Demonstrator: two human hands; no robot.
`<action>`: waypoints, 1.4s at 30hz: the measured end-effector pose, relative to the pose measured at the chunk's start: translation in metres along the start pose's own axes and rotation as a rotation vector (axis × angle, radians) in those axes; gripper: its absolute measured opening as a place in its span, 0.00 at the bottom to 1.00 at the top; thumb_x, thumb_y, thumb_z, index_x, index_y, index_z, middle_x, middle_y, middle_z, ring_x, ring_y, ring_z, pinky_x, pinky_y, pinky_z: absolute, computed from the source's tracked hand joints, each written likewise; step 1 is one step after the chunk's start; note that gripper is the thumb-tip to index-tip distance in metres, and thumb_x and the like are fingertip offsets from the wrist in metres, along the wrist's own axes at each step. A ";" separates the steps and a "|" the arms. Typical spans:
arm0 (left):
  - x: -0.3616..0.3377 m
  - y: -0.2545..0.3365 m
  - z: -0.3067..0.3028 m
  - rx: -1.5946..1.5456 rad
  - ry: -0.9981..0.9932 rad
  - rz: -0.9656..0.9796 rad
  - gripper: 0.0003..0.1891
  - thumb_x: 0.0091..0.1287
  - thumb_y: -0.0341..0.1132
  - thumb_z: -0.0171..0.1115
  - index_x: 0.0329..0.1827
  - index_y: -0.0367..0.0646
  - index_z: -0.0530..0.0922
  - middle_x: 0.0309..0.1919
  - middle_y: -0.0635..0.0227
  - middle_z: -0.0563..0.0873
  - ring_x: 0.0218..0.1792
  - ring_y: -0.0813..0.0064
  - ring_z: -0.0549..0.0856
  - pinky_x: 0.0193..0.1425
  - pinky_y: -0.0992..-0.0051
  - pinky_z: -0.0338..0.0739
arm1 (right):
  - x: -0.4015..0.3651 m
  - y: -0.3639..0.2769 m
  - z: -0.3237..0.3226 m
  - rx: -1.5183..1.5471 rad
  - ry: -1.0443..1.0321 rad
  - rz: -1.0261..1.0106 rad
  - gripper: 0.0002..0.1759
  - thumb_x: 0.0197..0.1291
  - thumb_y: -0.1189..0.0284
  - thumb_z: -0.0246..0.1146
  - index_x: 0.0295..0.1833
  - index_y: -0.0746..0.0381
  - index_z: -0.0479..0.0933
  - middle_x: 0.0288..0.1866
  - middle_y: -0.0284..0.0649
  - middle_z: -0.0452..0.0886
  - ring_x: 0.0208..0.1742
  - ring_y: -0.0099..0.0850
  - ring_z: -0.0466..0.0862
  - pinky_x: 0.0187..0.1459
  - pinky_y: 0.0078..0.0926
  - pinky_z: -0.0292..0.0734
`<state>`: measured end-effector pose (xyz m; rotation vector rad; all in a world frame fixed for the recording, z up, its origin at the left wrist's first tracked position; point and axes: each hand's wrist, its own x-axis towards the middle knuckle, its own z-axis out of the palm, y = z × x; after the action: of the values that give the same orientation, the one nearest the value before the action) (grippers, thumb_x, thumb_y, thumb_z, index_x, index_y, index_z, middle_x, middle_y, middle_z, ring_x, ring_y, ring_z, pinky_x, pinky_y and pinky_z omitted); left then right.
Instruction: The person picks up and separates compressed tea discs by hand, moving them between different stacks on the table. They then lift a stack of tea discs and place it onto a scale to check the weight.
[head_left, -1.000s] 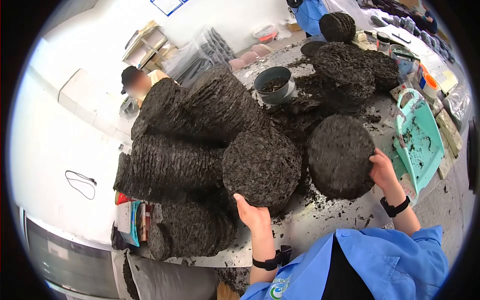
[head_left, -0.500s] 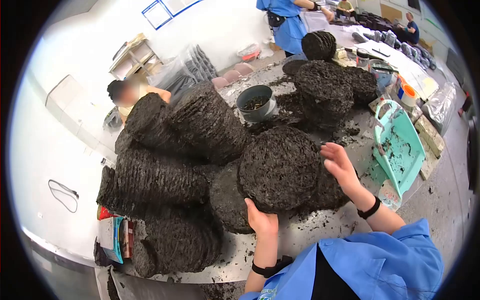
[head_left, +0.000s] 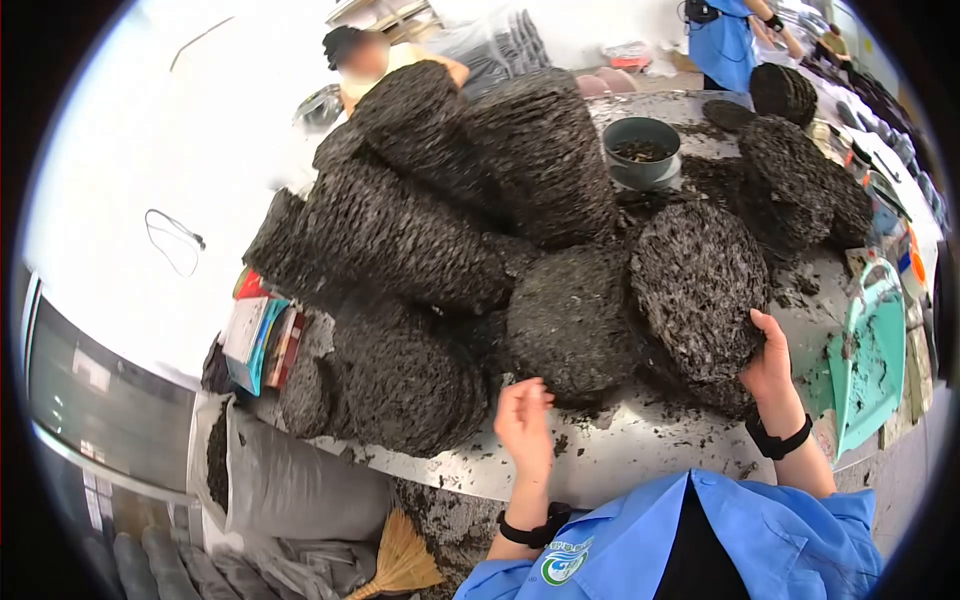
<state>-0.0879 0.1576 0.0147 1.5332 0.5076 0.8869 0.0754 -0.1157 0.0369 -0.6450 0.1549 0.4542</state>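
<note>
My right hand [head_left: 770, 358] grips the lower right edge of a round, dark dried seaweed cake [head_left: 700, 290], thumb on its near face. The cake is tilted up towards me and rests against dark pieces under it. To its left, a stack of similar cakes [head_left: 570, 320] lies on its side with a flat round end facing me. My left hand [head_left: 523, 420] is just below that stack, over the table's near part. Its fingers are loosely bent and slightly apart, with nothing visible in them.
More seaweed stacks [head_left: 400, 230] fill the left side of the metal table [head_left: 590, 465]. A grey bowl [head_left: 641, 165] with dark scraps stands behind. On the right is a turquoise dustpan [head_left: 868, 375]; boxes [head_left: 262, 345] stand at left. A straw broom [head_left: 405, 555] is below. Other people are beyond the table.
My left hand has let go of the cake's lower edge and moved left of it. My right hand, open before, has closed on its right edge. The camera view has turned left.
</note>
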 end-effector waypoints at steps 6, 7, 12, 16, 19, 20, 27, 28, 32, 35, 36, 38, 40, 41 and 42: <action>0.034 -0.038 -0.032 -0.105 0.067 -0.250 0.10 0.73 0.36 0.60 0.43 0.36 0.81 0.27 0.73 0.81 0.26 0.87 0.77 0.29 0.84 0.71 | 0.034 0.050 0.061 -0.090 -0.169 -0.035 0.19 0.62 0.73 0.63 0.59 0.60 0.73 0.55 0.37 0.80 0.56 0.33 0.80 0.60 0.40 0.75; 0.037 -0.041 -0.031 -0.111 0.071 -0.248 0.10 0.73 0.36 0.60 0.43 0.36 0.81 0.27 0.73 0.81 0.26 0.87 0.77 0.29 0.84 0.71 | 0.041 0.060 0.065 -0.117 -0.122 -0.030 0.19 0.63 0.74 0.63 0.60 0.61 0.72 0.55 0.37 0.80 0.56 0.33 0.80 0.60 0.39 0.75; 0.050 -0.049 -0.024 0.085 -0.014 -0.267 0.11 0.70 0.37 0.65 0.37 0.37 0.82 0.22 0.76 0.80 0.20 0.88 0.76 0.24 0.84 0.69 | 0.040 0.086 0.077 -0.351 -0.134 -0.038 0.25 0.65 0.74 0.63 0.66 0.63 0.67 0.61 0.39 0.76 0.62 0.31 0.75 0.64 0.32 0.70; 0.048 -0.047 -0.026 0.060 -0.011 -0.285 0.09 0.70 0.34 0.65 0.38 0.36 0.82 0.24 0.74 0.82 0.22 0.86 0.79 0.25 0.84 0.72 | 0.045 0.092 0.070 -0.447 -0.134 -0.087 0.37 0.65 0.71 0.65 0.74 0.66 0.57 0.69 0.43 0.69 0.69 0.31 0.69 0.70 0.32 0.62; 0.046 -0.048 -0.028 0.037 0.001 -0.273 0.08 0.70 0.33 0.65 0.38 0.36 0.82 0.25 0.73 0.83 0.22 0.86 0.80 0.26 0.84 0.73 | 0.048 0.100 0.064 -0.545 -0.042 -0.165 0.46 0.64 0.69 0.66 0.78 0.69 0.46 0.75 0.46 0.60 0.74 0.34 0.62 0.74 0.32 0.55; 0.046 -0.048 -0.028 0.016 0.001 -0.274 0.08 0.70 0.33 0.64 0.38 0.36 0.82 0.25 0.73 0.83 0.22 0.85 0.80 0.26 0.84 0.74 | 0.045 0.099 0.066 -0.547 -0.042 -0.162 0.46 0.64 0.69 0.66 0.78 0.69 0.46 0.75 0.46 0.60 0.74 0.34 0.62 0.74 0.32 0.55; 0.054 -0.042 -0.024 0.076 -0.042 -0.214 0.07 0.70 0.32 0.63 0.35 0.39 0.79 0.23 0.75 0.81 0.22 0.85 0.80 0.26 0.83 0.73 | 0.048 0.091 0.066 -0.512 0.053 -0.032 0.53 0.63 0.68 0.68 0.80 0.68 0.36 0.78 0.48 0.56 0.77 0.39 0.58 0.75 0.43 0.47; 0.053 -0.049 -0.028 -0.161 -0.024 -0.263 0.06 0.70 0.32 0.63 0.35 0.41 0.78 0.23 0.75 0.81 0.23 0.85 0.79 0.27 0.83 0.72 | 0.050 0.088 0.065 -0.401 0.084 0.025 0.54 0.62 0.69 0.68 0.80 0.67 0.36 0.77 0.47 0.59 0.75 0.39 0.61 0.74 0.46 0.47; 0.045 -0.050 -0.039 -0.607 -0.004 -0.325 0.04 0.72 0.32 0.60 0.37 0.45 0.75 0.27 0.73 0.80 0.26 0.82 0.77 0.29 0.83 0.68 | 0.051 0.079 0.067 -0.254 0.070 0.044 0.53 0.60 0.74 0.69 0.80 0.65 0.39 0.70 0.42 0.68 0.68 0.35 0.70 0.71 0.45 0.55; 0.038 -0.043 -0.044 -0.791 -0.092 -0.323 0.04 0.73 0.32 0.56 0.39 0.45 0.75 0.32 0.70 0.81 0.27 0.78 0.78 0.29 0.82 0.68 | 0.061 0.078 0.056 -0.182 -0.008 0.053 0.51 0.61 0.75 0.68 0.79 0.65 0.41 0.66 0.40 0.72 0.65 0.33 0.73 0.68 0.41 0.63; 0.037 -0.036 -0.044 -0.778 -0.109 -0.361 0.04 0.73 0.32 0.57 0.39 0.44 0.75 0.31 0.71 0.81 0.27 0.80 0.78 0.28 0.83 0.68 | 0.061 0.078 0.056 -0.185 -0.011 0.054 0.51 0.61 0.75 0.68 0.79 0.65 0.41 0.66 0.40 0.72 0.65 0.33 0.73 0.68 0.41 0.63; 0.038 -0.033 -0.043 -0.766 -0.122 -0.399 0.04 0.72 0.32 0.58 0.39 0.43 0.76 0.30 0.71 0.80 0.26 0.81 0.78 0.28 0.83 0.68 | 0.060 0.078 0.057 -0.151 -0.019 0.072 0.49 0.61 0.75 0.67 0.79 0.65 0.41 0.62 0.39 0.74 0.62 0.31 0.76 0.64 0.36 0.69; 0.042 -0.039 -0.036 -0.263 -0.056 -0.370 0.05 0.71 0.32 0.61 0.39 0.40 0.77 0.29 0.72 0.81 0.24 0.83 0.79 0.26 0.83 0.69 | 0.043 0.080 0.078 -0.201 0.045 0.033 0.47 0.62 0.75 0.67 0.78 0.65 0.44 0.62 0.38 0.74 0.62 0.31 0.76 0.63 0.35 0.69; 0.045 -0.037 -0.032 -0.268 -0.054 -0.368 0.05 0.71 0.32 0.61 0.39 0.40 0.77 0.29 0.72 0.81 0.24 0.83 0.79 0.26 0.83 0.69 | 0.038 0.081 0.086 -0.244 0.107 -0.009 0.45 0.62 0.75 0.66 0.77 0.65 0.47 0.62 0.38 0.74 0.61 0.31 0.76 0.63 0.35 0.70; 0.048 -0.035 -0.029 -0.111 -0.053 -0.345 0.06 0.70 0.32 0.63 0.39 0.39 0.78 0.27 0.73 0.82 0.23 0.84 0.79 0.25 0.83 0.70 | 0.039 0.082 0.085 -0.246 0.105 -0.011 0.45 0.62 0.75 0.66 0.77 0.65 0.47 0.62 0.38 0.74 0.61 0.31 0.76 0.63 0.35 0.70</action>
<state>-0.0744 0.2181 -0.0082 1.3141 0.6502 0.5957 0.0731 0.0077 0.0487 -0.9115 0.1969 0.4321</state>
